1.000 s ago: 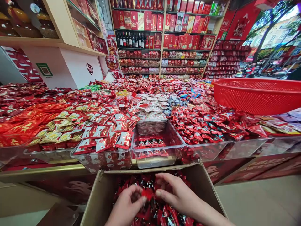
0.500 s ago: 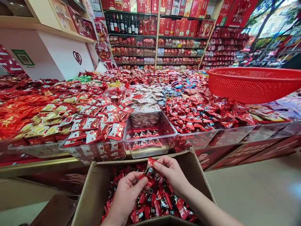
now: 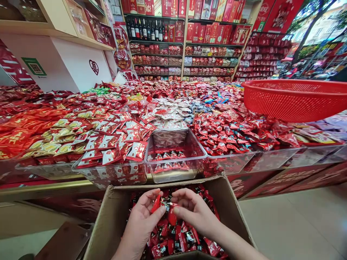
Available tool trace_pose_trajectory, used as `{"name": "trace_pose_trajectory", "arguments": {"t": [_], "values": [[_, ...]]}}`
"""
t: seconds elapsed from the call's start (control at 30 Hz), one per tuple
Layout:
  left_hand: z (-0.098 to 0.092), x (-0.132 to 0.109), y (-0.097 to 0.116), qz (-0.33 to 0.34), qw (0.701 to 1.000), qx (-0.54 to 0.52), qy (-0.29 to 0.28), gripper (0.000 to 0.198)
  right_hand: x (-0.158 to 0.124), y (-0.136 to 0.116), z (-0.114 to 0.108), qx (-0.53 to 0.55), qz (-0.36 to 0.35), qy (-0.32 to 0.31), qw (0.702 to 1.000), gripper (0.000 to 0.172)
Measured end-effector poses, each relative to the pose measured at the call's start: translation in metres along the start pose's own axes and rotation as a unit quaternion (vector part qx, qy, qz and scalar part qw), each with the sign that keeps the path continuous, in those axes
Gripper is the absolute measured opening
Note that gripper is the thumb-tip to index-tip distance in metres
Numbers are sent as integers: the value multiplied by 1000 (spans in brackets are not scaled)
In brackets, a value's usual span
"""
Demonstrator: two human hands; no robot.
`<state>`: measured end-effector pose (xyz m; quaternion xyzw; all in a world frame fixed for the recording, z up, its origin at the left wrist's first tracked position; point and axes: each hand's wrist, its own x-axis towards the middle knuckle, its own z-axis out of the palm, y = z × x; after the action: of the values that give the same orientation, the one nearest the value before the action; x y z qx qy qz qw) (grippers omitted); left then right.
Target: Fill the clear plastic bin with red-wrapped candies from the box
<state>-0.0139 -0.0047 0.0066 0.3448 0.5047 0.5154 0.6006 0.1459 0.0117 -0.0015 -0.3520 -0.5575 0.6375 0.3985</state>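
A cardboard box [image 3: 114, 220] full of small red-and-black wrapped candies [image 3: 181, 240] stands open below me. Both my hands are inside it. My left hand [image 3: 141, 222] pinches a few red candies [image 3: 156, 203] between thumb and fingers. My right hand [image 3: 193, 209] curls over the same small bunch, its fingertips touching the wrappers. Just beyond the box sits a clear plastic bin [image 3: 176, 155] with only a thin row of the same candies at its bottom.
A wide counter holds heaps of wrapped sweets in clear bins: red-and-white packets [image 3: 114, 144] to the left, red ones [image 3: 230, 133] to the right. A red mesh basket [image 3: 295, 99] rests at the right. Shelves of red boxes and bottles [image 3: 184, 36] line the back wall.
My hands, which had lifted a candy above the pile half a second ago, have come down a little and now hold a small bunch together over the box.
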Motion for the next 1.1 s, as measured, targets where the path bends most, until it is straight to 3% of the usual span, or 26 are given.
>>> {"name": "trace_pose_trajectory", "arguments": {"t": [0.1, 0.57, 0.77, 0.97, 1.1], "values": [[4, -2, 1, 11, 1000, 4, 5, 49, 6, 5, 4, 46, 71, 31, 996, 26], [8, -5, 9, -53, 994, -96, 19, 50, 5, 4, -3, -1, 83, 19, 996, 25], [3, -7, 13, -59, 995, -79, 4, 52, 7, 4, -1, -34, 95, 6, 995, 22], [-33, 0, 5, -9, 998, 60, -19, 36, 10, -46, -13, -185, -13, 29, 982, 16], [-40, -1, 7, -10, 993, 96, -67, 31, 24, -76, -19, -179, -30, 23, 983, 18]]}}
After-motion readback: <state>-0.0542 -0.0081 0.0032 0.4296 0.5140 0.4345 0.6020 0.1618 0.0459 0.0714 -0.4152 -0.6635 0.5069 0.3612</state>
